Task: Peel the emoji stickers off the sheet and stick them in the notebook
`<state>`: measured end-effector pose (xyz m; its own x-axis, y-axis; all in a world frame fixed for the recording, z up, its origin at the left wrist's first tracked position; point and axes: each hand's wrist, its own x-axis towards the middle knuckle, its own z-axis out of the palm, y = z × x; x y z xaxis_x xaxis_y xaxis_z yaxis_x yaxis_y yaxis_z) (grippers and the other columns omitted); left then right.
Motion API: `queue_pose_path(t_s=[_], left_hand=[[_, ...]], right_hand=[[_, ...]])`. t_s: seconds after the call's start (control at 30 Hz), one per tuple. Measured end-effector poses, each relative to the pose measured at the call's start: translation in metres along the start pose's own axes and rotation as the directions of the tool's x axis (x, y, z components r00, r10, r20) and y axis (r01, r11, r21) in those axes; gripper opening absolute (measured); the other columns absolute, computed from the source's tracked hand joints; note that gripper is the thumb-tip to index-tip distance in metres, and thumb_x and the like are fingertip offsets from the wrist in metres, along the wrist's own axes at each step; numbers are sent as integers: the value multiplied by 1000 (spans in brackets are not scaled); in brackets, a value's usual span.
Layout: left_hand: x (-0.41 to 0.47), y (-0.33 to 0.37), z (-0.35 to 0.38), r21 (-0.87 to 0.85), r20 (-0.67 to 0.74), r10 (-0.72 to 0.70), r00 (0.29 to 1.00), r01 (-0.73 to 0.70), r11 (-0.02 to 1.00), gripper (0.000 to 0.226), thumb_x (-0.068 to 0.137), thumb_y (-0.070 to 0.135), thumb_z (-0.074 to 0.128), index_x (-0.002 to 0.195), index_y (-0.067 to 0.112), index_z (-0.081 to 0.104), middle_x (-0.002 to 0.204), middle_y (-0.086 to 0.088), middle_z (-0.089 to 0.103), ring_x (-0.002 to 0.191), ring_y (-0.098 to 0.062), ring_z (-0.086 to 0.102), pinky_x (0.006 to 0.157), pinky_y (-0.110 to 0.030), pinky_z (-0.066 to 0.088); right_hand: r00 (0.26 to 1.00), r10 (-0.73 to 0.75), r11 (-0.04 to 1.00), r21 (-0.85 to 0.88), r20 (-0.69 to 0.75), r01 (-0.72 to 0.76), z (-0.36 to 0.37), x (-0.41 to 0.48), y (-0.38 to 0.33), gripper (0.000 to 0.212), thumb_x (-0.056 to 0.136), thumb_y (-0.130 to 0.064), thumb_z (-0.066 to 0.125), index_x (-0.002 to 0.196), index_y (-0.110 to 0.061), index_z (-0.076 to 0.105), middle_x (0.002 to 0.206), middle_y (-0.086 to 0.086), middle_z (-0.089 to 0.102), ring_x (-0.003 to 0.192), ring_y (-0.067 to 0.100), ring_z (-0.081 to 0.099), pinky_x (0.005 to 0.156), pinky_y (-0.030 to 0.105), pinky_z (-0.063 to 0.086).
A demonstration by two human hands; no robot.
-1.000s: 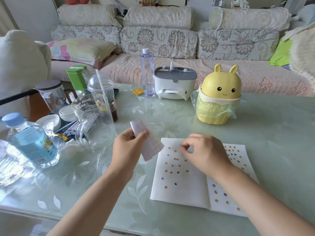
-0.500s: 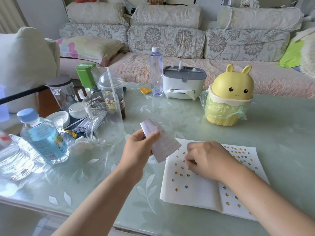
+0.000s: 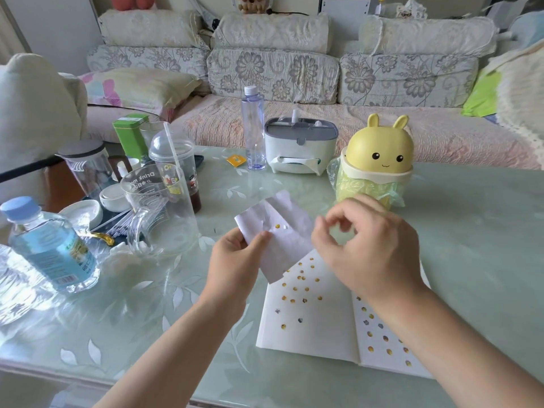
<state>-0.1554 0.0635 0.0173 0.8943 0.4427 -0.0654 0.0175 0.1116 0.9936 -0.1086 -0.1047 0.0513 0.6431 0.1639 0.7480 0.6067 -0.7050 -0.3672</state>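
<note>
Nearest: open notebook (image 3: 309, 328), flat on the worktop (image 3: 147, 334), just right of centre; both pages dotted with small stickers, right page partly under the right forearm; plenty of bare paper on the near half of the left page

Above its far left corner: sticker sheet (image 3: 285, 245), off the worktop, pinched at its left edge between thumb and fingers of the left hand (image 3: 235, 260); long axis roughly near-to-far, leaning left going away, near corner overhanging the notebook; mostly stripped by the look of it, only one yellow sticker (image 3: 276, 226) plainly visible, close to the left thumb

Right hand (image 3: 371, 245) in the air just right of the sheet, level with it; thumb and forefinger curled toward each other in a loose ring, other fingers curled behind; blurred, so cannot tell about a sticker in that pinch

Key relation: yellow sticker to the left of the right hand, sheet between the two hands, right hand the free one; judging next step as a short leftward reach, nail under the sticker edge, then down and toward the body to the page

Risk: sheet unsupported, likely to flex under a push; better backed by the left fingers

Further back, well apart: glass jug (image 3: 164, 219), bunny bin (image 3: 379, 160) directly behind the right hand, tissue box (image 3: 297, 148), tall bottle (image 3: 253, 128); none in the path
</note>
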Motion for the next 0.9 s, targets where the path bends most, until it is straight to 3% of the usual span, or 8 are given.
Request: queue_pose_path(t_s=[0.07,0.13,0.3,0.37,0.53,0.73,0.8,0.9], left_hand=[[-2,-1,5,15,24,8,1000,-9,1000,15,97,13,63,92,14,77,90,-6,79,87,-23,75,84,-41,58],[-4,-2,9,28,66,25,998,-27,999,15,97,11,63,92,15,77,87,-2,79,81,-15,75,72,-25,57],[-8,-2,16,52,134,85,987,-92,994,13,96,11,66,92,14,77,86,-3,78,76,-11,73,64,-20,54],[-8,-2,17,69,149,103,983,-115,991,10,94,12,69,91,15,78,86,-3,78,77,-14,73,65,-23,55],[-8,-2,17,125,133,96,986,-113,986,9,83,12,81,87,20,78,86,-8,78,87,-29,76,81,-52,60],[-9,0,13,150,110,55,992,-72,986,11,76,17,87,81,13,77,80,-10,77,73,-24,73,67,-41,58],[-10,2,13,132,126,15,992,-32,991,13,74,18,88,81,13,78,80,-9,77,71,-20,73,65,-34,57],[-9,2,11,137,133,-20,991,1,991,17,72,19,88,83,11,78,82,-11,77,73,-22,73,71,-37,57]], right_hand=[[989,-111,991,86,99,103,9,-5,5,8,85,-33,68,87,-29,75,79,-10,60,61,4,37,52,24,36],[969,-145,984,133,202,119,20,-13,15,14,88,-32,69,97,-31,79,83,-11,63,62,2,38,51,25,42],[964,-148,985,115,222,125,26,-13,29,11,87,-33,69,90,-30,79,81,-13,64,61,1,36,48,24,40],[964,-150,985,113,219,128,26,-12,30,10,87,-33,69,88,-30,79,80,-13,64,61,2,36,47,24,40],[954,-175,979,145,244,143,24,-11,29,12,88,-34,68,82,-29,77,78,-11,64,58,6,42,48,26,43],[920,-350,936,25,178,352,22,-12,26,20,88,-24,62,71,-21,72,69,-5,59,57,17,55,43,31,41],[915,-371,927,5,159,375,23,-13,26,21,87,-24,60,69,-20,70,67,-4,58,55,19,55,41,31,40],[923,-339,940,19,183,341,24,-15,25,22,87,-26,58,69,-21,70,67,-5,59,53,19,54,42,29,39]])
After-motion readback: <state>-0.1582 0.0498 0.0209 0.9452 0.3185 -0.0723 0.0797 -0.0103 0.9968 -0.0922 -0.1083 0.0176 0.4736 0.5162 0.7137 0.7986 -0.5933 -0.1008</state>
